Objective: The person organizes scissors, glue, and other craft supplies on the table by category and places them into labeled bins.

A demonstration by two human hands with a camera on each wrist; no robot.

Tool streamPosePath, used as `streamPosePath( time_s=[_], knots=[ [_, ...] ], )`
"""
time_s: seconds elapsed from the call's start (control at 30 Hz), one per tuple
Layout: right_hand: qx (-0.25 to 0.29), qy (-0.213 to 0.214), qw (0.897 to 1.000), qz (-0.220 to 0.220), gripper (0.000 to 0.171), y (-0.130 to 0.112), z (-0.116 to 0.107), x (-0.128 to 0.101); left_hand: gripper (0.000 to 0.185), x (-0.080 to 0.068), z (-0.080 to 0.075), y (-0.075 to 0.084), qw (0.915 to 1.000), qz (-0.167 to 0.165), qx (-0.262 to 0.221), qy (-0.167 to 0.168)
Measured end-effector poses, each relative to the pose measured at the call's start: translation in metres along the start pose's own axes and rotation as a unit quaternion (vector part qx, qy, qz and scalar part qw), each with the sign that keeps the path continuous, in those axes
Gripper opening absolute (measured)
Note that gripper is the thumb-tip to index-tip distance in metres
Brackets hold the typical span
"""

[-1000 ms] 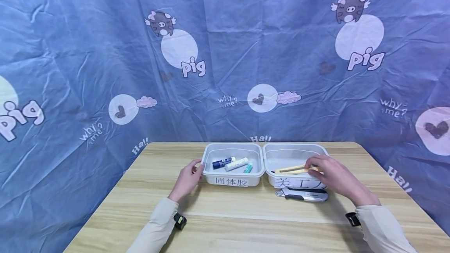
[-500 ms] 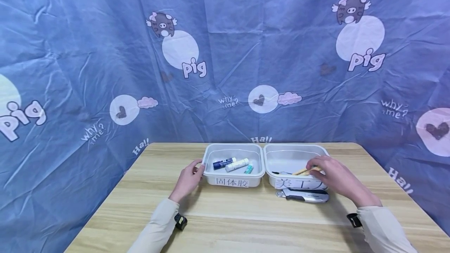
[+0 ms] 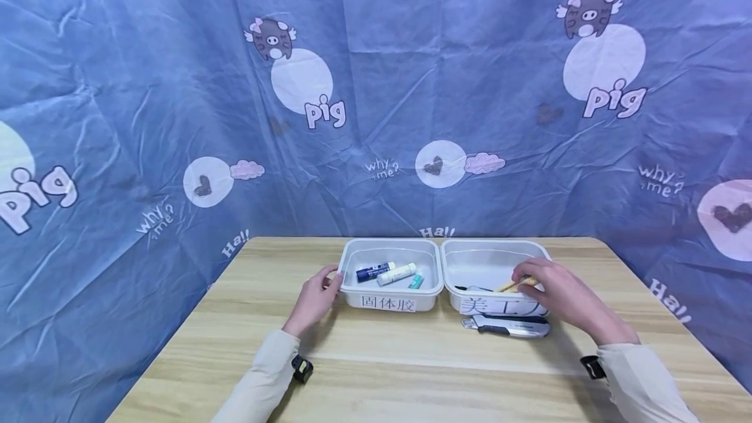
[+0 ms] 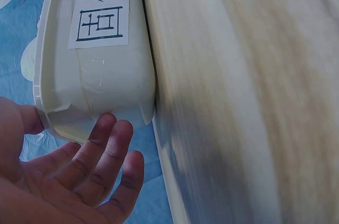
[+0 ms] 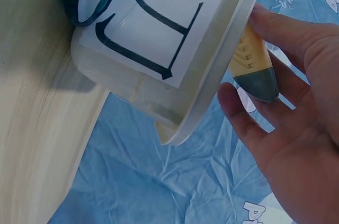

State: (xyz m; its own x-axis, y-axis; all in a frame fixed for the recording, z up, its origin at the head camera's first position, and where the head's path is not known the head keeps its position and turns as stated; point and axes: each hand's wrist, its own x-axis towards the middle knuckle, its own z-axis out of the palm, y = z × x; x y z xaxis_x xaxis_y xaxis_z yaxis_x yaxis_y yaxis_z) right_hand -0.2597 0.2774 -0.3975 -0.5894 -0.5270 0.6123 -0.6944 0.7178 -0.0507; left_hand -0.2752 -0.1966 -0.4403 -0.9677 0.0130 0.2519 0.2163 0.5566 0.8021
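My right hand pinches a yellow utility knife over the front rim of the right white plastic bin. The right wrist view shows the knife's dark grey end cap sticking out between thumb and fingers; its other end is down inside the bin. My left hand holds the left white bin at its left end. In the left wrist view the thumb hooks at the rim and the fingertips lie by the outer wall.
Several glue sticks lie in the left bin: a blue one, a white one and a small green one. Another knife shows partly in the right bin. A silver-and-black utility knife lies before it on the wooden table.
The yellow knife has turned in my right hand from lying lengthwise along the bin to a steeper angle, baring the other knife beneath. My left hand has stayed put.
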Motion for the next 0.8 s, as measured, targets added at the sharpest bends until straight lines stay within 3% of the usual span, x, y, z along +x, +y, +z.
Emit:
streamPosePath(
  time_s=[0.47,0.8],
  knots=[
    [-0.011,-0.019,0.999,0.03,0.032,-0.001,-0.004,0.001,0.039,0.0,0.001,-0.002,0.9999,0.004,-0.002,0.01],
    [-0.008,-0.032,0.998,0.054,0.02,-0.016,-0.01,0.005,0.039,0.0,0.001,0.0,1.0,0.003,0.001,0.008]
  ],
)
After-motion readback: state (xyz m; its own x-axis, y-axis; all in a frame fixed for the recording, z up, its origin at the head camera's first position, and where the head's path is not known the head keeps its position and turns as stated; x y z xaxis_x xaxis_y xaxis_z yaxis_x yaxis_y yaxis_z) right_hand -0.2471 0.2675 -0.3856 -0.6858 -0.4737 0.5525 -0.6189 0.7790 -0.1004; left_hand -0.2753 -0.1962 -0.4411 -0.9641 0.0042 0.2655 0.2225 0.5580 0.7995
